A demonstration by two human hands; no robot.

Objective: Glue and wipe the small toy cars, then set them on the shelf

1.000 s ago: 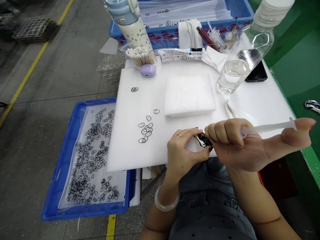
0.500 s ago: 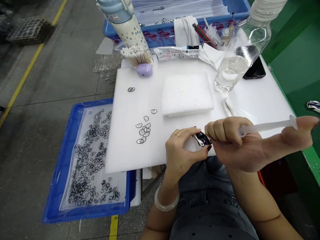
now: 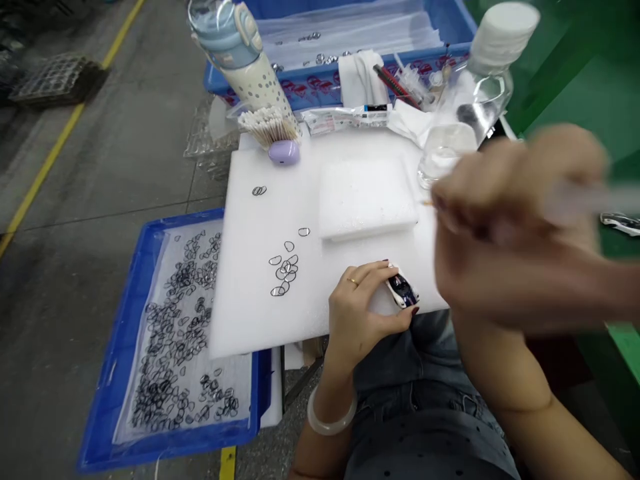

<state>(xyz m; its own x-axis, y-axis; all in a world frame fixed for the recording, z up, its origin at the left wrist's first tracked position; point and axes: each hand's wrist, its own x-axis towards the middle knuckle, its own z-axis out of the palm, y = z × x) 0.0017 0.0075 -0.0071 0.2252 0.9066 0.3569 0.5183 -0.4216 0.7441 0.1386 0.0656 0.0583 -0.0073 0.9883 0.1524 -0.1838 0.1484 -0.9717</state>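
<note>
Between the thumb and fingers of my left hand (image 3: 357, 313) is a small dark and white toy car (image 3: 403, 289), held at the front edge of the white foam board (image 3: 245, 313). My right hand (image 3: 520, 213) is raised at the right, blurred by motion, with its fingers wrapped round a translucent syringe (image 3: 580, 200). A thin tip points left from that hand. A white foam block (image 3: 367, 193) lies behind the car. Several thin black rings (image 3: 285, 270) are spread on the board to the left.
A blue tray (image 3: 115, 373) with many rings stands at the lower left. Along the back are a tumbler (image 3: 250, 73), cotton swabs (image 3: 267, 125), a purple case (image 3: 284, 153), a blue bin (image 3: 310, 87) and a clear bottle (image 3: 480, 87). Another toy car (image 3: 621, 224) is at the far right.
My right hand has lifted away from the toy car, up towards the clear bottle, still holding the syringe. My left hand keeps its hold on the car, which now shows more fully.
</note>
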